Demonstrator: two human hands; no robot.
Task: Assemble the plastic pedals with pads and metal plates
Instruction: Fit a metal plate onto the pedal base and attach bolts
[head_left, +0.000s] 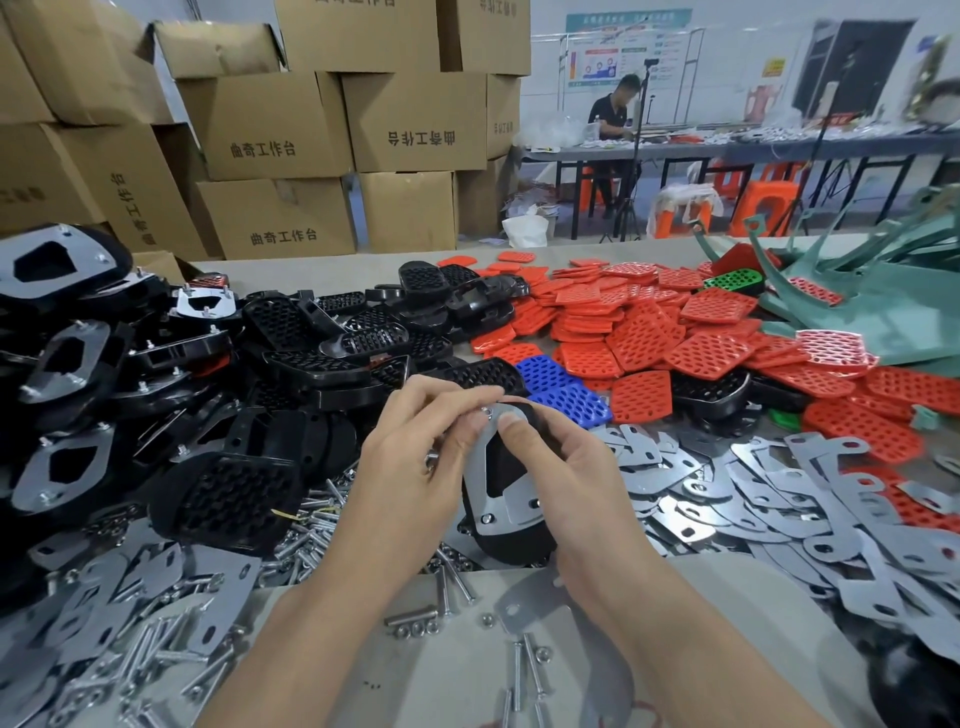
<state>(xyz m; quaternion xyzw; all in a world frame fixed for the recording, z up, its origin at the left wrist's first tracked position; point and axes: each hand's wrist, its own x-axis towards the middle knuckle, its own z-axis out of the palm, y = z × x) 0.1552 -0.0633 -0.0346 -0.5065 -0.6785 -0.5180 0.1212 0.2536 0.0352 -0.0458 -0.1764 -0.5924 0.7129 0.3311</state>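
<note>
1. My left hand (415, 462), fingers curled, pinched a nut (486, 412) at the metal plate's (493, 512) top hole. My right hand (571, 483) gripped the black pedal (519, 545) above the counter (701, 597).
2. Finished pedals (57, 364) lay piled on the left. I judged that many loose plates (769, 493) and red pads (675, 332) remained.

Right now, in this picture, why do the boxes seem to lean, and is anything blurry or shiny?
Head view: the wide-angle lens bows the cardboard boxes; head view: light is even, shadows soft, with glare on the metal plates at left; head view: the left hand, right hand and the pedal they hold are sharp, the far background softer.
</note>
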